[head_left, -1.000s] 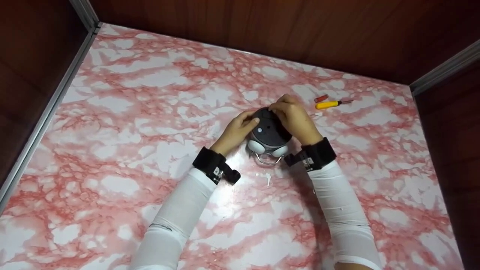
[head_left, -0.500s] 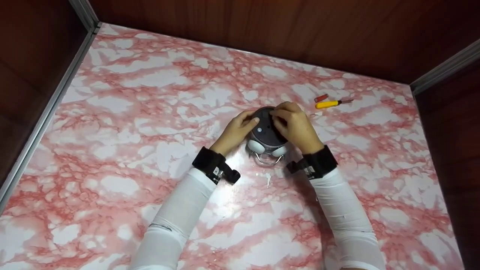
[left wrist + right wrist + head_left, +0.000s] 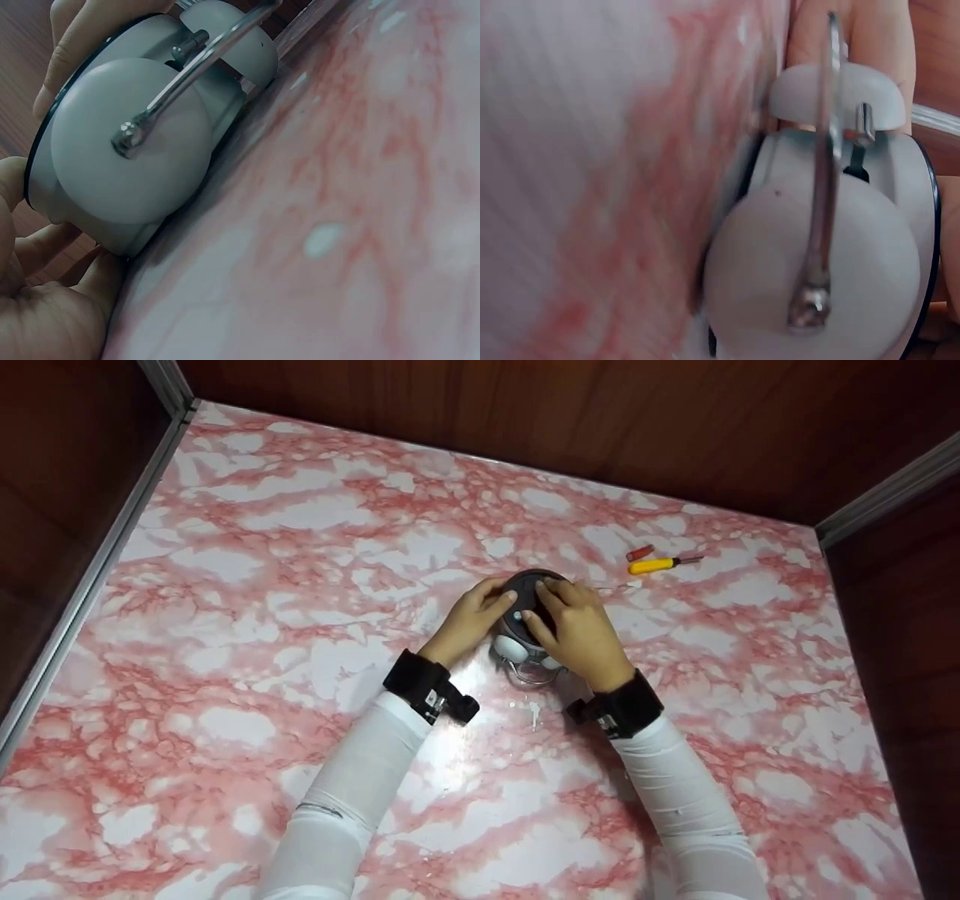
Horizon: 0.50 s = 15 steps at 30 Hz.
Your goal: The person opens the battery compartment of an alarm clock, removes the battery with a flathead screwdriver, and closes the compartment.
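Observation:
A twin-bell alarm clock [image 3: 526, 594] lies face down on the table, its dark round back upward. Its white bells and metal handle point toward the person; a pale bell [image 3: 131, 142] and the handle fill much of both wrist views. On the clock's left side, my left hand [image 3: 469, 624] grips the rim, thumb over the back's edge and fingers lower down. My right hand [image 3: 589, 631] rests over the right part of the back. Its fingertips touch the upper back and its thumb lies spread near a small light knob [image 3: 517, 616]. The palm hides the clock's right side.
A yellow-handled screwdriver [image 3: 651, 565] lies to the right beyond the hands, with a small red cylinder [image 3: 640, 553] like a battery beside it. Dark wood-look panels [image 3: 510, 420] border the pink marbled table [image 3: 262, 585] at the back and both sides.
My right hand has moved from bent fingertips at the back's top edge to lying lower and flatter across it, thumb spread. The left hand keeps its hold. The clock has barely shifted.

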### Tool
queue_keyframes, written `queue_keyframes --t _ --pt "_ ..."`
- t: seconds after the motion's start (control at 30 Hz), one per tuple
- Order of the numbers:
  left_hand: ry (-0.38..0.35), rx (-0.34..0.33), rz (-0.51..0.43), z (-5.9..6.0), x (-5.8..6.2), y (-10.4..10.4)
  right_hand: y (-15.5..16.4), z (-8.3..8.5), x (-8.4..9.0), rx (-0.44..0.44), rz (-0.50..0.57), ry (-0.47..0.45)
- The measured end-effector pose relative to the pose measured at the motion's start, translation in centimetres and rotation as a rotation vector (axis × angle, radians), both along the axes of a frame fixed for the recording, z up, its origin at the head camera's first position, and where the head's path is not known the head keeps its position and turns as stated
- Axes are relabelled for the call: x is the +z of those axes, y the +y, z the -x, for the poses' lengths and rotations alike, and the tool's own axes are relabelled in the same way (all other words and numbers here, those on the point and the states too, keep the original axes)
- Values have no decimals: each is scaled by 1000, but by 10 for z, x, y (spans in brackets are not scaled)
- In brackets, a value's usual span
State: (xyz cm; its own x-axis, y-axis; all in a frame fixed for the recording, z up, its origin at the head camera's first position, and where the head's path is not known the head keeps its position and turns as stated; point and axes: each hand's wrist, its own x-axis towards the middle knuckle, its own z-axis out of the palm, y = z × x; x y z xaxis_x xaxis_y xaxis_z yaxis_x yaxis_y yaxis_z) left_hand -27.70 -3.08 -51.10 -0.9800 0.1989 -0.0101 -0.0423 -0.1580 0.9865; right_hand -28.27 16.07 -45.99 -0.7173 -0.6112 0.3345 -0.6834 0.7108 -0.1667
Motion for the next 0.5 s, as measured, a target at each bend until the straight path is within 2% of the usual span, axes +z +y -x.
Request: queue_keyframes --t 0.27,0.5 --pt "-14 -7 -46 0 0 0 -2 -3 -2 -30 11 -22" --pt "1 3 -19 0 0 0 -3 -4 -2 -45 -10 -22"
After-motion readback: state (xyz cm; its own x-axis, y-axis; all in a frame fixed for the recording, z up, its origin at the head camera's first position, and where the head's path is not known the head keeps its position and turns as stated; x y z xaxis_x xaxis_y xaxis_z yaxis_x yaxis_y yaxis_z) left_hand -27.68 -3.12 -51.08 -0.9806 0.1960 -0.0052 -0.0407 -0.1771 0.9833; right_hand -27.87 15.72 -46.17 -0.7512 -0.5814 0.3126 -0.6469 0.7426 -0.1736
